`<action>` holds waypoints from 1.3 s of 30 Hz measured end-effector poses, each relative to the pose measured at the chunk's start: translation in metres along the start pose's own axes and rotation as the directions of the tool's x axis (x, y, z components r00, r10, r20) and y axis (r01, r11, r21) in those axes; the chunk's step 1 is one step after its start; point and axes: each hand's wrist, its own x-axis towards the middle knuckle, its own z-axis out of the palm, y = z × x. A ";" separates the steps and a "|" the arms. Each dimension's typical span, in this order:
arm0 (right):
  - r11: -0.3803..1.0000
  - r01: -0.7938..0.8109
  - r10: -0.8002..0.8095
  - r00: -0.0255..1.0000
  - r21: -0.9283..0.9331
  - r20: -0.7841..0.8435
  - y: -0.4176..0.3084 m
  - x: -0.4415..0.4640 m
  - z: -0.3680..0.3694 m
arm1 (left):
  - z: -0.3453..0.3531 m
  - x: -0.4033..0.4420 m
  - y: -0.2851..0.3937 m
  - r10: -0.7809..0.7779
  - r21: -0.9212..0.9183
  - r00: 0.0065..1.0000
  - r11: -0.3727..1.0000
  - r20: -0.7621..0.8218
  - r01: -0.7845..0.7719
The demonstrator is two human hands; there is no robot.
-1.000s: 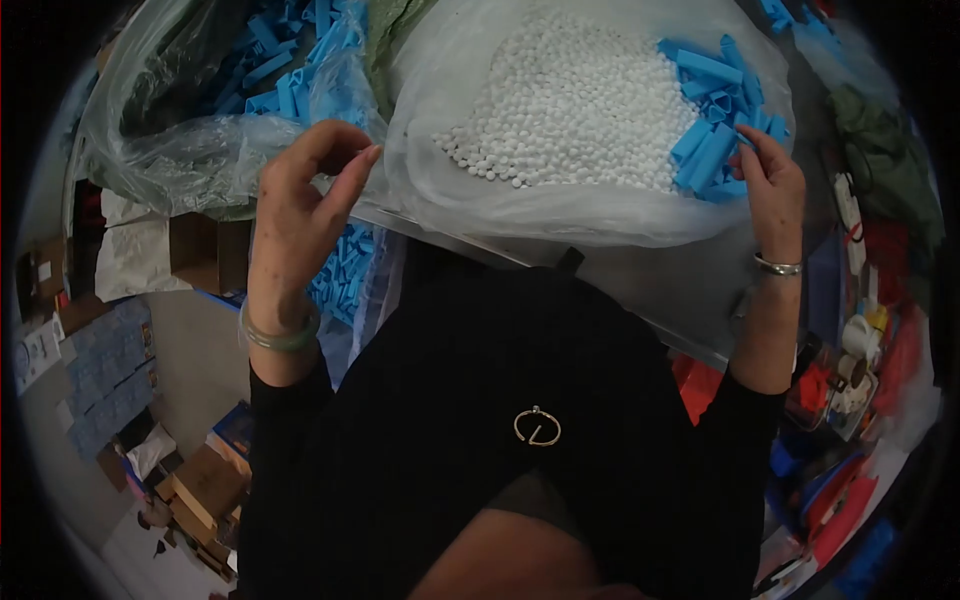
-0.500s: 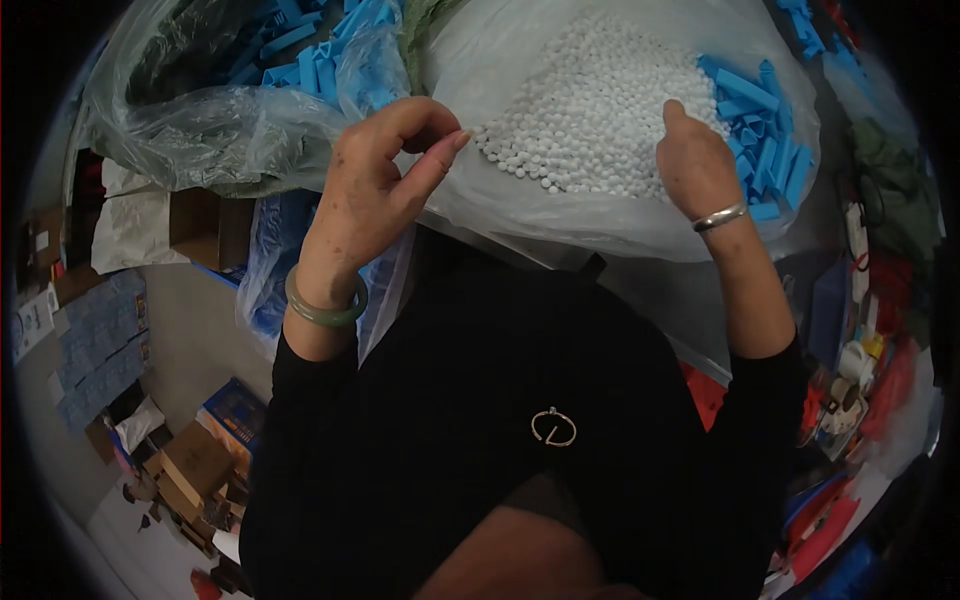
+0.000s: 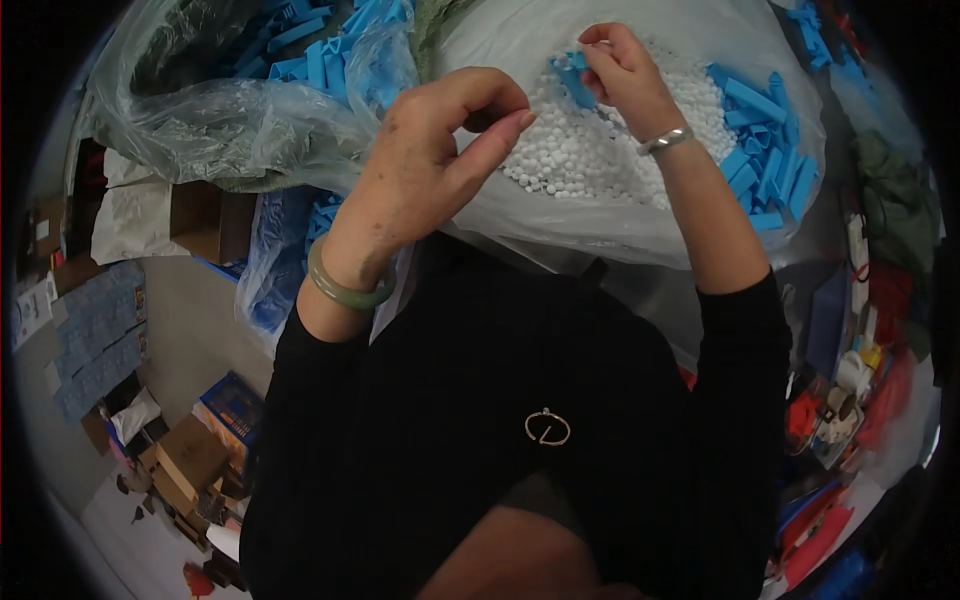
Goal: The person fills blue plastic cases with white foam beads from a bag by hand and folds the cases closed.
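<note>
My right hand (image 3: 622, 82) is over the heap of small white balls (image 3: 580, 150), its fingertips closed on a blue plastic piece (image 3: 574, 80). The balls lie in a clear plastic bag (image 3: 490, 50) spread open in front of me. My left hand (image 3: 435, 150), with a green bangle at the wrist, is at the near left edge of the heap. Its thumb and index fingertip are pinched together; whatever they hold, if anything, is too small to make out. Several blue plastic pieces (image 3: 765, 150) lie at the right side of the same bag.
To the left, another clear bag (image 3: 250, 135) holds several more blue pieces (image 3: 320, 65). Below it hangs a plastic bag (image 3: 265, 260) beside a cardboard box (image 3: 210, 222). Boxes (image 3: 190, 455) stand on the floor at lower left. Mixed items (image 3: 850, 375) crowd the right.
My right hand has moved left and away from me across the balls, and a blue piece now shows in its fingers. My left hand has shifted right and slightly forward, still pinched.
</note>
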 end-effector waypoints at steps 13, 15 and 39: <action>0.908 -0.142 0.063 0.976 0.394 0.207 -0.051 -0.071 -0.072 | 0.092 0.034 -0.014 0.084 -0.229 0.993 0.971 0.086 -0.063; 0.920 -0.046 0.017 0.997 0.390 0.079 -0.051 -0.079 -0.065 | 0.094 0.035 -0.010 0.070 -0.206 0.992 0.977 0.106 -0.047; 0.553 0.119 -0.428 0.890 -0.825 -0.159 -0.017 -0.097 -0.147 | -0.086 -0.078 0.009 -0.549 0.563 0.824 0.729 0.142 0.389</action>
